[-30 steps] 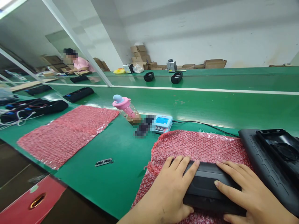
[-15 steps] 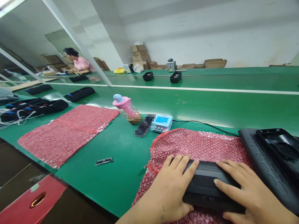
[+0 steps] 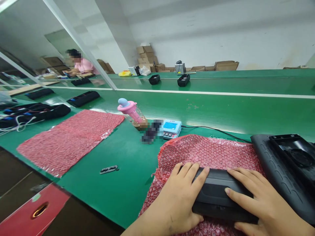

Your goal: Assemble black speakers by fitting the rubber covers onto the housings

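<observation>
A long black plastic casing lies on red bubble wrap at the lower right. My left hand grips its left end, fingers over the top and thumb at the near side. The other end is held by my right hand, its fingers spread across the top and its thumb low in front. Both palms hide the casing's ends. To the right of my right hand sits a larger black moulded housing with a round opening in its upper part.
A white device with a blue screen trails a black cable past the wrap. Left of it stands a pink-lidded bottle. A small grey strip and a second bubble wrap sheet lie left. A person in pink sits far back.
Both hands keep the same hold on the casing, which stays in place. The view has shifted very slightly.
</observation>
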`<state>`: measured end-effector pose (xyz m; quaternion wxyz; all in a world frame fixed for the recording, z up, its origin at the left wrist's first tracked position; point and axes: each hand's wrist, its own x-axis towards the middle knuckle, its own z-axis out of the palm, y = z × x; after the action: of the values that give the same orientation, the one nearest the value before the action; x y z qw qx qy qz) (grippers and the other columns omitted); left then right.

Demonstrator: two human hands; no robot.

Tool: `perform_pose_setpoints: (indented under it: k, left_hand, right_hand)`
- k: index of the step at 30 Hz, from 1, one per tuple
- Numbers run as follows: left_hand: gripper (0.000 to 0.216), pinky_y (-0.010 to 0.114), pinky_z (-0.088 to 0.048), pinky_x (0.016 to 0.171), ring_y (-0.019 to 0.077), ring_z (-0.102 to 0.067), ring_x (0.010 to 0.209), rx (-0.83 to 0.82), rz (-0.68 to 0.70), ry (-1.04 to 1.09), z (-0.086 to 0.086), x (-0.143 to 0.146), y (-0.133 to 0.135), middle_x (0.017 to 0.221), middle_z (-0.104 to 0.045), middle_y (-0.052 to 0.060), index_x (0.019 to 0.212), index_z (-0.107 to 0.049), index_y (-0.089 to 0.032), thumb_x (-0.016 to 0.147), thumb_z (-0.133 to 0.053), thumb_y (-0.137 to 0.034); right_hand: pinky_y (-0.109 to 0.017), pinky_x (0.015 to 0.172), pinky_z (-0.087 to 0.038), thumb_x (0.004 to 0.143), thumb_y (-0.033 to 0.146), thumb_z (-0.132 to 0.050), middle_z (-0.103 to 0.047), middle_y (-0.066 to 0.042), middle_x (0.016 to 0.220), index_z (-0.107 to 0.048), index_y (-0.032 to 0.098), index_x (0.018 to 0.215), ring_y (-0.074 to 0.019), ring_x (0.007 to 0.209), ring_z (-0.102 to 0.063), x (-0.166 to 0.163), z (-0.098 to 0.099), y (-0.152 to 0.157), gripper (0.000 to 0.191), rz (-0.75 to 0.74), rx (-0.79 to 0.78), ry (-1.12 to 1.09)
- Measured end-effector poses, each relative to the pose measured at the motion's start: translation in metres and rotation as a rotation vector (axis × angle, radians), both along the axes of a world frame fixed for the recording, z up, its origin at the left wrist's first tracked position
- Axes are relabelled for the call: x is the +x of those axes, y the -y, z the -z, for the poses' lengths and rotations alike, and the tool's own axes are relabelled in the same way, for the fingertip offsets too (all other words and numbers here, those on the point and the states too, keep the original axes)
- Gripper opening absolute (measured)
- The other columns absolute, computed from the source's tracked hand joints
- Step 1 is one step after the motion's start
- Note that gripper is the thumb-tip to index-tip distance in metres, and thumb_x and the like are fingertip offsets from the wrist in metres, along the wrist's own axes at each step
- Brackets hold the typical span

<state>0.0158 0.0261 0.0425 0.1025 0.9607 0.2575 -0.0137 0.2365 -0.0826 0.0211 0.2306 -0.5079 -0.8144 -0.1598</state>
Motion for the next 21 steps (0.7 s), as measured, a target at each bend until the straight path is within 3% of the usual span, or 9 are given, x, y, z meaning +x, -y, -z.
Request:
perform_pose_setpoints:
  k: [13,21]
  left_hand:
    - [0.092,0.058,-0.023,0.105,0.0362,-0.031,0.127,-0.006,-0.012,-0.023,-0.0009,0.0011,0.0005,0.141,-0.035,0.014,0.139,-0.028,-0.021,0.060,-0.071,-0.037]
    - [0.089,0.057,-0.023,0.105,0.0362,-0.033,0.126,0.014,0.008,0.018,0.0037,-0.0013,0.0003,0.139,-0.036,0.015,0.139,-0.028,-0.021,0.062,-0.068,-0.039]
  right_hand:
    - [-0.048,0.072,-0.051,0.066,0.029,-0.062,-0.061,-0.018,0.110,-0.066,0.022,0.097,-0.0336,0.094,-0.061,-0.0018,-0.0044,-0.0003,0.032,-0.003,0.002,0.022]
    - [-0.046,0.079,-0.048,0.066,0.028,-0.064,-0.058,-0.015,0.117,-0.064,0.024,0.102,-0.0317,0.101,-0.057,-0.0025,-0.0019,0.0011,0.036,0.013,-0.034,0.058]
